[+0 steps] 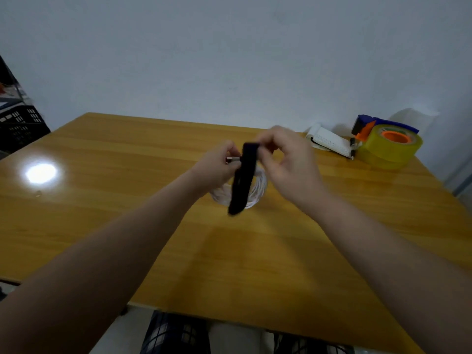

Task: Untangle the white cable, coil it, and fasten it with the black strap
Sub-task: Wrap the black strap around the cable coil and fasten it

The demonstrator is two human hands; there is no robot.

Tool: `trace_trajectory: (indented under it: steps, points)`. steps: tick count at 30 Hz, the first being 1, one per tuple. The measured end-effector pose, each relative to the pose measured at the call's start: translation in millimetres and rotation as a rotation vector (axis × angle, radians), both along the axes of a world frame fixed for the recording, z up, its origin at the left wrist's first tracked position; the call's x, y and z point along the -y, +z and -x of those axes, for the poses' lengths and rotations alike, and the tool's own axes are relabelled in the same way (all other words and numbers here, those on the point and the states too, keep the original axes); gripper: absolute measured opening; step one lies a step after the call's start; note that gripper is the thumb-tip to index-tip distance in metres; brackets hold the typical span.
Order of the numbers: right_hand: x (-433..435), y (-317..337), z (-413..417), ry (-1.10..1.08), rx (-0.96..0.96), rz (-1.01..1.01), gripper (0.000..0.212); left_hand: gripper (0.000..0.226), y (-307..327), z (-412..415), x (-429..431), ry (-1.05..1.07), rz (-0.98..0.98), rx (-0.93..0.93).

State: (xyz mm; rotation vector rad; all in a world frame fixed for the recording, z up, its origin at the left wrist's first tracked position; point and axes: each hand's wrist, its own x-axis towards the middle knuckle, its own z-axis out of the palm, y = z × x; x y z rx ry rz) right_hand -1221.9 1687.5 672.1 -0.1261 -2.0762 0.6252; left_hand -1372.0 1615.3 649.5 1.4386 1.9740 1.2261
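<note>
Forearms (127,238): reaching in from the near edge, converging over the middle of the desk (102,200).
Risk: loops likely to spring apart if the left grip eases; strap's loose tail could slip off or close slack, leaving the coil unbound.
Left hand (219,162): fingers curled round the coil's top, plug end poking out beside them.
Right hand (288,159): pinching the strap's upper end, wrist raised.
Cable (258,190): coiled, hanging below the left hand.
Strap (244,177): draped down across the coil, not yet fastened.
</note>
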Motion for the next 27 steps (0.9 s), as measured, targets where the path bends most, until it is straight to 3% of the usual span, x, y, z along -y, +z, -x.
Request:
trace_trajectory:
  steps: [2, 5, 9, 12, 14, 17, 21, 24, 27]
  points:
    - [-12, 5, 7, -0.033, -0.055, 0.413, 0.01, 0.027, 0, -7, 1, -0.078, -0.017, -0.059]
    - [-32, 5, 11, -0.028, -0.03, 0.793, 0.02, 0.02, 0, -17, 6, -0.182, -0.039, -0.102]
    - [-36, -9, 13, 0.054, 0.112, 1.025, 0.023, 0.007, 4, -31, 10, -0.229, -0.048, -0.065]
    - [-33, -12, 10, 0.119, 0.148, 1.14, 0.019, 0.018, 8, -37, 9, -0.255, -0.106, -0.014]
    - [-34, -14, 8, 0.101, 0.177, 1.187, 0.015, 0.036, 9, -38, 10, -0.278, -0.122, -0.045]
    - [-35, -20, 6, 0.038, 0.209, 1.239, 0.02, 0.033, 4, -34, 5, -0.194, -0.099, -0.133]
    - [-33, -20, 0, 0.064, 0.332, 1.059, 0.018, 0.025, -3, -27, 0, -0.058, -0.082, 0.092]
    - [-27, -22, -2, 0.097, 0.438, 0.916, 0.042, 0.026, -3, -22, 1, -0.017, -0.077, 0.276]
    - [-21, -29, -4, 0.149, 0.477, 0.843, 0.032, 0.027, -1, -21, 1, -0.043, -0.053, 0.269]
